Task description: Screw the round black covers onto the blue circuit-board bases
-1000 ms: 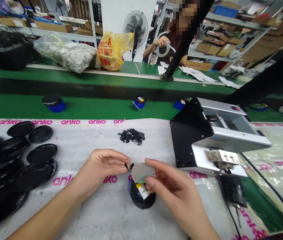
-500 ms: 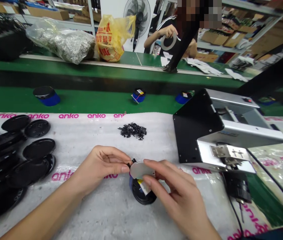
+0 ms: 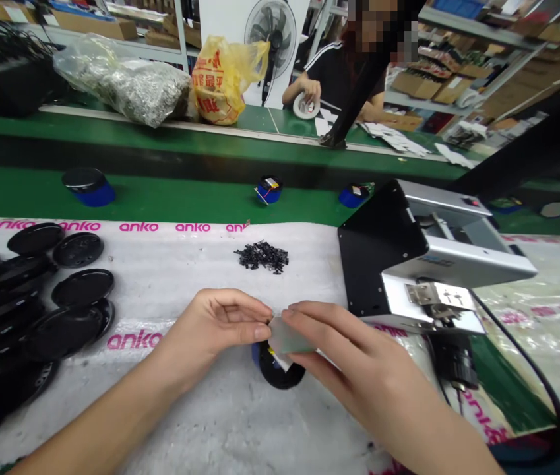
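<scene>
In front of me, my right hand has its fingers closed on a thin grey-green plate with a rounded edge. My left hand pinches at the plate's left edge; the fingertips hide what is between them. Below the plate, partly covered by it and my right fingers, is a blue and black round housing with a silvery battery showing on top. Beyond my hands a pile of small black parts lies on the white sheet.
Several black round covers are heaped at left. A silver and black machine with a cable stands at right. Blue round units sit on the green belt behind. Across from me a co-worker's hand holds a tape roll.
My right hand has shifted over the plate, its fingers now flatter and covering more. The black piece at my left fingertips is no longer visible. The co-worker's tape roll has moved lower and left.
</scene>
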Demonstrator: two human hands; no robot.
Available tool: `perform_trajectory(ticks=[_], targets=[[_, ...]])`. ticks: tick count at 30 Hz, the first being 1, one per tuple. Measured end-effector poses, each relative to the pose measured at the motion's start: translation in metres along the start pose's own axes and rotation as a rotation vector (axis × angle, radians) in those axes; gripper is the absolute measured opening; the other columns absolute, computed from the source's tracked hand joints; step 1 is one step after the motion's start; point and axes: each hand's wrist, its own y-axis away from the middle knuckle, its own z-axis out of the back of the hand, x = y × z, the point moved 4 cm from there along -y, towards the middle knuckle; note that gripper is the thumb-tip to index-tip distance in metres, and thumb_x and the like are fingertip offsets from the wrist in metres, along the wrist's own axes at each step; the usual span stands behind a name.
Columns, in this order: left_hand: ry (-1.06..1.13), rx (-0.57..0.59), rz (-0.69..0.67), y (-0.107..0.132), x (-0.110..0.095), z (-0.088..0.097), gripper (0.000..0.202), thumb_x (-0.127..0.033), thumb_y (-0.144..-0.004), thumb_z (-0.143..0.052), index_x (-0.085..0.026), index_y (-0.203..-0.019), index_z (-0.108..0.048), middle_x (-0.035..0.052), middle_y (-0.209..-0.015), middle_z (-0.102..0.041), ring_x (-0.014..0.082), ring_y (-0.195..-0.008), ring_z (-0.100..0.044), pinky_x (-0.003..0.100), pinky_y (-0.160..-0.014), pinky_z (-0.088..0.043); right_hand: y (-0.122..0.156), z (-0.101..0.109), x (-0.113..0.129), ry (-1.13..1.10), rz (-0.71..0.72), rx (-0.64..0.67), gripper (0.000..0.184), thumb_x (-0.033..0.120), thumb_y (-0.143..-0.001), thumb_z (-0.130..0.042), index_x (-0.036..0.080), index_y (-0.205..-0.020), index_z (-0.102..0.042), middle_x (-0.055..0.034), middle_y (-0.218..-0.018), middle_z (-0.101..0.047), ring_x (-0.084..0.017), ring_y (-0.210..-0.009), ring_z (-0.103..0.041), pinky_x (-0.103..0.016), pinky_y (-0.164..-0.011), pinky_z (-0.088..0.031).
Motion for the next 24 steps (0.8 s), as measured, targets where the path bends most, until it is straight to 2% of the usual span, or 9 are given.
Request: perform_trajectory(ticks=[3, 7, 10, 13, 15, 17, 20, 22, 24], targets=[[0.006, 0.005, -0.034, 0.0, 0.0, -0.005, 0.022, -0.012, -0.067, -0.084, -0.02, -0.085, -0.077, -0.0009, -0.075, -0.076, 0.0106, -0.069, -0.069, 0.02, -0.069, -0.055, -0.003, 0.002, 0.005, 0.045, 0.029, -0.028, 0.031, 0.016, -0.096, -0.052, 0.022, -0.127, -0.051, -0.0092, -0.116, -0.061, -0.021, -0.099, -0.064, -0.036, -0.081, -0.058], [-0.05, 0.037, -0.084, 0.005, -0.004, -0.009, 0.042, -0.015, -0.067, -0.085, -0.025, -0.106, -0.07, -0.0016, -0.09, -0.072, 0.0123, -0.072, -0.069, 0.025, -0.069, -0.056, -0.004, -0.003, 0.009, 0.055, -0.004, 0.067, 0.049, 0.016, -0.093, -0.054, 0.03, -0.139, -0.043, -0.0081, -0.107, -0.059, -0.022, -0.088, -0.063, -0.039, -0.072, -0.059], [-0.321, 0.111, -0.087, 0.009, -0.009, -0.006, 0.078, -0.02, -0.059, -0.091, -0.034, -0.128, -0.056, 0.0024, -0.122, -0.064, 0.023, -0.101, -0.067, 0.035, -0.082, -0.056, 0.0, -0.006, 0.005, -0.034, -0.082, 0.106, 0.05, 0.015, -0.093, -0.053, 0.036, -0.138, -0.045, -0.0059, -0.111, -0.056, -0.02, -0.093, -0.062, -0.038, -0.078, -0.058], [-0.709, 0.221, -0.129, 0.01, -0.008, -0.003, 0.1, -0.026, -0.058, -0.092, -0.039, -0.143, -0.041, 0.0034, -0.148, -0.048, 0.03, -0.132, -0.047, 0.044, -0.104, -0.044, 0.005, -0.005, 0.002, -0.139, -0.136, 0.01, 0.046, 0.021, -0.092, -0.058, 0.035, -0.134, -0.049, -0.0049, -0.122, -0.053, -0.019, -0.108, -0.059, -0.034, -0.09, -0.055], [-0.87, 0.296, -0.195, 0.009, -0.004, -0.007, 0.088, -0.027, -0.067, -0.086, -0.037, -0.142, -0.042, 0.002, -0.147, -0.05, 0.0279, -0.132, -0.047, 0.043, -0.108, -0.039, 0.009, -0.006, 0.003, -0.181, -0.169, -0.065, 0.043, 0.024, -0.09, -0.061, 0.033, -0.131, -0.052, -0.0041, -0.124, -0.053, -0.018, -0.113, -0.057, -0.03, -0.094, -0.053], [-0.962, 0.312, -0.29, 0.008, 0.003, -0.016, 0.069, -0.026, -0.074, -0.08, -0.033, -0.136, -0.05, 0.002, -0.136, -0.058, 0.0253, -0.125, -0.052, 0.04, -0.105, -0.042, 0.015, -0.009, 0.004, -0.205, -0.219, -0.133, 0.039, 0.025, -0.089, -0.062, 0.031, -0.127, -0.054, -0.0035, -0.12, -0.054, -0.017, -0.11, -0.058, -0.027, -0.092, -0.052], [-1.07, 0.176, -0.392, 0.006, 0.014, -0.027, 0.049, -0.022, -0.077, -0.076, -0.023, -0.122, -0.058, 0.006, -0.122, -0.06, 0.0262, -0.114, -0.056, 0.042, -0.099, -0.045, 0.026, -0.016, 0.007, -0.232, -0.304, -0.202, 0.034, 0.025, -0.09, -0.062, 0.029, -0.122, -0.055, -0.0031, -0.112, -0.056, -0.016, -0.099, -0.06, -0.024, -0.083, -0.054], [-1.105, 0.065, -0.402, 0.008, 0.018, -0.032, 0.043, -0.018, -0.075, -0.075, -0.02, -0.115, -0.061, 0.0081, -0.117, -0.059, 0.0282, -0.112, -0.055, 0.045, -0.097, -0.046, 0.033, -0.022, 0.007, -0.266, -0.344, -0.233, 0.033, 0.025, -0.09, -0.061, 0.03, -0.122, -0.055, -0.0029, -0.11, -0.057, -0.016, -0.096, -0.059, -0.025, -0.081, -0.054], [-1.068, 0.028, -0.363, 0.011, 0.019, -0.032, 0.041, -0.014, -0.074, -0.075, -0.02, -0.112, -0.061, 0.0074, -0.117, -0.058, 0.0279, -0.111, -0.056, 0.044, -0.096, -0.047, 0.039, -0.027, 0.004, -0.328, -0.368, -0.264, 0.031, 0.026, -0.091, -0.061, 0.03, -0.121, -0.056, -0.0028, -0.108, -0.057, -0.017, -0.096, -0.059, -0.026, -0.081, -0.054]])
